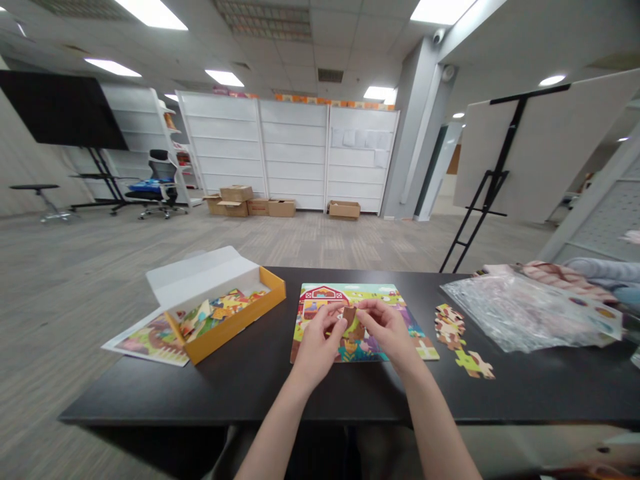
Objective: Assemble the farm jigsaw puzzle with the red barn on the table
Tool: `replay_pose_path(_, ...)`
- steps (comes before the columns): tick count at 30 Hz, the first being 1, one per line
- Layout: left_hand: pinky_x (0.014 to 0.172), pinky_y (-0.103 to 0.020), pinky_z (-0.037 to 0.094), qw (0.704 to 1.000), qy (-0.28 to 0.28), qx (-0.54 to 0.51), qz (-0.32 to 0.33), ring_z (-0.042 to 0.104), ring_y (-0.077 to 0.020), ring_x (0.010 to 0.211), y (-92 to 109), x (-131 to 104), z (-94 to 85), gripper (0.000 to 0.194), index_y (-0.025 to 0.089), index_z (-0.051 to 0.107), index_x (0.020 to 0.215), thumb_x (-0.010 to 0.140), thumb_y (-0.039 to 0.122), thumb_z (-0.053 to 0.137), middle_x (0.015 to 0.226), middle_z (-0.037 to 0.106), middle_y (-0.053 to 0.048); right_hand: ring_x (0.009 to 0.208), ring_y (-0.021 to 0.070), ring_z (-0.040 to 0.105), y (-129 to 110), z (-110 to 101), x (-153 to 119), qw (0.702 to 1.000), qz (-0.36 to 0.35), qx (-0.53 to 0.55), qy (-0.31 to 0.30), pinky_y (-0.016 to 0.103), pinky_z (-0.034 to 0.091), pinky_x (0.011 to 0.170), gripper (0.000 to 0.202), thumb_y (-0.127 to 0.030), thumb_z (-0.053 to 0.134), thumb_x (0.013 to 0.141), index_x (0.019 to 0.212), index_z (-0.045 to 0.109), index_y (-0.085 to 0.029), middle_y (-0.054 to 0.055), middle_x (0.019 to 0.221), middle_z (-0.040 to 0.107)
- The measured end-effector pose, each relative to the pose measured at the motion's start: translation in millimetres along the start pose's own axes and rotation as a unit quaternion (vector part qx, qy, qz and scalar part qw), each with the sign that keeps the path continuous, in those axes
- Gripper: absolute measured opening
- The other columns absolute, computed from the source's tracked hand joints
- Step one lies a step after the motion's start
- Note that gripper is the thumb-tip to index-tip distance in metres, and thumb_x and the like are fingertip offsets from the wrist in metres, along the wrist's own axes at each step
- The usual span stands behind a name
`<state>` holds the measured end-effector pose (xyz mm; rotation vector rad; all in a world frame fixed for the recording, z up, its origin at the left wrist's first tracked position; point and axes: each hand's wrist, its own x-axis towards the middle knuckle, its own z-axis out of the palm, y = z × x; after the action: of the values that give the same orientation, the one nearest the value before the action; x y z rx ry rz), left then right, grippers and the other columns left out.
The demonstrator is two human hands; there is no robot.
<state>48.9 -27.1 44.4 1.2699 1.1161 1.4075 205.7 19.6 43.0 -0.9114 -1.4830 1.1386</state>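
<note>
Both of my hands meet over a colourful farm-scene puzzle board (309,317) lying on the black table. Between my fingertips is a small brown puzzle piece (350,315). My left hand (323,339) pinches its left side, and my right hand (386,328) is closed at its right edge; whether it is one piece or two joined ones I cannot tell. My hands cover the middle of the board. To the right of the board lie several loose, partly joined puzzle pieces (450,327), with more below them (474,363).
An open yellow box (235,333) with a white lid holds more pieces on the left. A printed picture sheet (150,343) lies partly under it. On the right, a clear plastic bag (520,313) rests beside rolled fabric (570,277). The black table (240,393) has its near edge before me.
</note>
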Motion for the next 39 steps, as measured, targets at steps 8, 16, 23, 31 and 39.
replay_pose_path(8,0.064,-0.023,0.051,0.992,0.057,-0.111,-0.037,0.068,-0.0162,0.076,-0.5,4.5,-0.5,0.037,0.018,0.070,0.098,0.072,0.042,0.081,0.087,0.075,-0.005,0.066,0.0148,0.060,-9.9,-0.3,-4.6,0.999,0.008,0.037,0.004,0.026,0.046,0.058,0.039,-0.052,0.077,0.075,0.095,0.061,-0.023,0.000,0.076,0.066)
replay_pose_path(16,0.065,-0.021,0.050,0.985,0.066,-0.154,-0.046,0.066,-0.0136,0.077,6.3,1.5,-1.2,0.038,0.016,0.072,0.093,0.070,0.045,0.083,0.084,0.074,-0.004,0.070,0.0145,0.059,-10.9,-1.9,-6.6,0.999,0.017,0.048,-0.002,0.026,0.046,0.062,0.035,-0.051,0.079,0.075,0.090,0.069,-0.020,0.002,0.080,0.068)
replay_pose_path(23,0.057,-0.019,0.047,0.968,-0.026,-0.233,-0.094,0.064,-0.0100,0.067,8.7,-2.4,-8.6,0.047,0.020,0.066,0.109,0.072,0.042,0.084,0.096,0.072,-0.005,0.068,0.0153,0.060,-12.3,2.1,-8.7,0.998,0.014,0.065,0.021,0.027,0.047,0.060,0.038,-0.052,0.080,0.073,0.094,0.072,-0.021,0.003,0.084,0.071)
replay_pose_path(31,0.063,-0.019,0.049,0.974,-0.027,-0.203,-0.099,0.063,-0.0089,0.066,13.1,-4.5,-2.2,0.058,0.020,0.057,0.121,0.072,0.036,0.084,0.086,0.069,-0.001,0.074,0.0162,0.064,-11.1,-4.1,-7.1,0.998,-0.004,0.069,0.002,0.027,0.049,0.064,0.037,-0.049,0.079,0.075,0.098,0.071,-0.022,0.004,0.088,0.073)
replay_pose_path(39,0.060,-0.022,0.051,0.988,-0.037,-0.125,-0.086,0.070,-0.0155,0.069,0.6,-0.8,6.6,0.066,0.023,0.054,0.128,0.071,0.041,0.082,0.084,0.071,-0.002,0.067,0.0148,0.062,-3.4,-8.9,-4.3,0.998,0.015,0.060,0.034,0.025,0.045,0.057,0.035,-0.048,0.082,0.072,0.091,0.070,-0.020,0.003,0.080,0.072)
